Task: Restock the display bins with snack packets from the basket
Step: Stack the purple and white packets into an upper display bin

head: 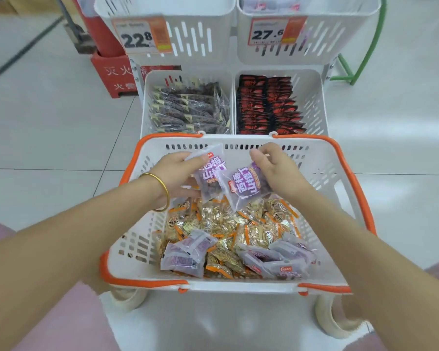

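I judge either one-edge hold could slip, dropping its snack into the basket (137,239) below. My left hand (174,173) pinches one purple packet (209,178); just right of it, my right hand (276,171) pinches a second purple packet (246,191). Display bins (314,102) stand beyond both hands.

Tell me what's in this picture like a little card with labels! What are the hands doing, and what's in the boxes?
left hand: holds a purple packet
right hand: holds a second purple packet
basket: white, orange rim, gold packets inside
left lower bin: dark packets in rows
right lower bin: red-and-black packets in rows
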Motion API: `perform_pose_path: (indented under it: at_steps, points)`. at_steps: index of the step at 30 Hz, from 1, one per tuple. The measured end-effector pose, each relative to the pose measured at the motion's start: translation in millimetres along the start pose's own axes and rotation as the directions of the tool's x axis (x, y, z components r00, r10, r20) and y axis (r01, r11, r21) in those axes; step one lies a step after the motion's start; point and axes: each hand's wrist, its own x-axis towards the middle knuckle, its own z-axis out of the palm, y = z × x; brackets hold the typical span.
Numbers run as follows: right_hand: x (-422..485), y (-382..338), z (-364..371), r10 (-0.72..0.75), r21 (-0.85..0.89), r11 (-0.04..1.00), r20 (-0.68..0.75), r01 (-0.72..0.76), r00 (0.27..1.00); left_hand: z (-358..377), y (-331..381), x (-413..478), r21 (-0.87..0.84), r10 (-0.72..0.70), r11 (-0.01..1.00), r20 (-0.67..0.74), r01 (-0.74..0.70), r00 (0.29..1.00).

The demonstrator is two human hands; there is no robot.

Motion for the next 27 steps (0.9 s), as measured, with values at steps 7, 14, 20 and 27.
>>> perform_pose_path:
  at_steps: [7, 14, 20, 27]
  points:
    - [14, -64, -23, -0.056, -0.073, 0.996, 0.004, 0.056, 0.998, -2, 52, -20, -0.116, -0.042, 0.992, 0.054, 0.048, 0.998]
    - [21, -50, -25, 0.229, 0.433, 0.876, 0.017, -0.214, 0.973, 18, 58, -6, -0.36, -0.044, 0.932, 0.002, 0.042, 0.999]
    - [34, -41, -10, 0.294, 0.516, 0.838, -0.159, -0.174, 0.943, 30, 58, 1, -0.466, 0.065, 0.883, 0.027, -0.045, 0.997]
    - [42, -38, 2, 0.09, 0.202, 0.979, -0.343, -0.02, 0.935, 40, 44, 14, -0.233, 0.297, 0.929, 0.006, -0.287, 0.955]
